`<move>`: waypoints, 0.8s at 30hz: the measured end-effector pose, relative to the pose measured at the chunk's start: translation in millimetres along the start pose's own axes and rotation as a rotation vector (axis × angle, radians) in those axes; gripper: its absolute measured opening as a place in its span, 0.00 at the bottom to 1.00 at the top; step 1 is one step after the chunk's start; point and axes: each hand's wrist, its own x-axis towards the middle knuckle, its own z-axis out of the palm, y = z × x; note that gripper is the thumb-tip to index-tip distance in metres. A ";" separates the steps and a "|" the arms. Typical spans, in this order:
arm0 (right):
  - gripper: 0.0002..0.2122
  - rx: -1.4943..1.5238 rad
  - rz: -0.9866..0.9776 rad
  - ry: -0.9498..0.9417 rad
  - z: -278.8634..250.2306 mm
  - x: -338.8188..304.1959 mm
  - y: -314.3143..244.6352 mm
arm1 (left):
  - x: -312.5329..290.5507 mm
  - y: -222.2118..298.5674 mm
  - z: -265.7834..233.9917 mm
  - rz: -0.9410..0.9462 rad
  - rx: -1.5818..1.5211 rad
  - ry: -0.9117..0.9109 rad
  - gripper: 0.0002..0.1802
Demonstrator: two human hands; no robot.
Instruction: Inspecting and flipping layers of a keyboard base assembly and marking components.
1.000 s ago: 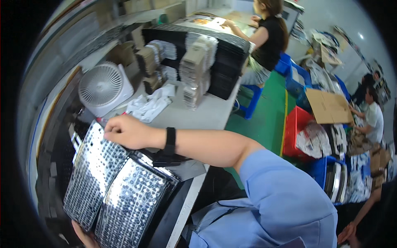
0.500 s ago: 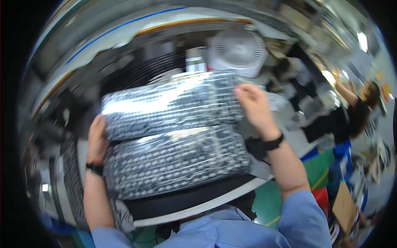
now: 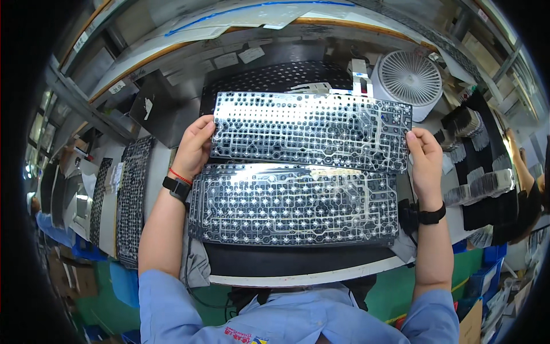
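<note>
A glossy keyboard membrane sheet (image 3: pixel 309 131), full of small holes and pale traces, is held up by its two short ends. My left hand (image 3: pixel 195 146) pinches its left end, thumb on top. At the right end my right hand (image 3: pixel 425 161) grips the edge, thumb also uppermost. Nearer to me lies a second, similar sheet (image 3: pixel 295 206) with rows of bright dots, apparently on top of other layers whose edges show at the left. The held sheet slightly overlaps its far edge. The undersides and most fingertips are hidden.
A white fan (image 3: pixel 410 79) stands beyond my right hand. Behind the held sheet is a black perforated board (image 3: pixel 275 77). Stacks of dark perforated sheets (image 3: pixel 134 195) lie at left. Thin clear pieces (image 3: pixel 487 184) rest on black cloth at right, near another person's arm (image 3: pixel 518 166).
My view has turned, so the bench appears shifted. The held sheet, earlier rising to the right, now slopes slightly down to the right. Both hands stay at its ends.
</note>
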 end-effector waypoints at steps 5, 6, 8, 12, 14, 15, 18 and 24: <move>0.08 0.030 0.024 -0.017 -1.1 0.9 1.7 | -1.8 2.5 0.1 0.001 -0.022 -0.036 0.12; 0.08 0.035 0.029 -0.018 -0.4 0.6 1.2 | -2.1 2.9 1.6 0.003 -0.010 -0.023 0.12; 0.08 0.017 0.035 -0.018 -1.5 0.5 0.5 | -1.8 2.6 2.9 -0.004 -0.007 -0.012 0.12; 0.08 0.009 0.036 -0.018 -1.6 0.4 1.7 | -2.8 3.6 1.5 -0.011 -0.011 -0.017 0.12; 0.08 0.023 0.034 -0.018 -1.4 0.3 1.9 | -2.3 3.6 0.0 -0.009 -0.017 -0.036 0.12; 0.08 0.029 0.034 -0.018 -1.3 0.1 1.9 | -2.3 3.3 0.1 -0.008 -0.020 -0.046 0.12; 0.08 0.057 0.032 -0.004 0.4 -0.6 -0.6 | -2.6 2.8 9.5 -0.001 -0.004 0.051 0.11; 0.08 0.031 0.060 -0.011 0.5 -1.2 -5.7 | -2.9 6.8 4.7 0.003 0.080 0.032 0.12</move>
